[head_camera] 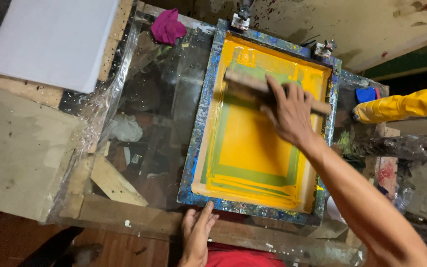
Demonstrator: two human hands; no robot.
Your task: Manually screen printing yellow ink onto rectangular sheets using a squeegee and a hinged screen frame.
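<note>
A stack of white paper [50,39] lay at the far left of the desk [21,148], with a pink rag [168,26] beyond the glass top [159,109]. The left hand [196,232] rested flat, fingers spread, touching the near edge of the paint-spattered frame [201,113]. Inside it, on the yellow screen [248,143], the right hand [290,113] had its grip clamped on a wooden squeegee [253,86]. A yellow bottle [401,105] lay at the right.

Yellow-inked screen [253,143] in a blue-speckled frame [201,118]; magenta rag [168,26]; yellow bottle [401,106].
</note>
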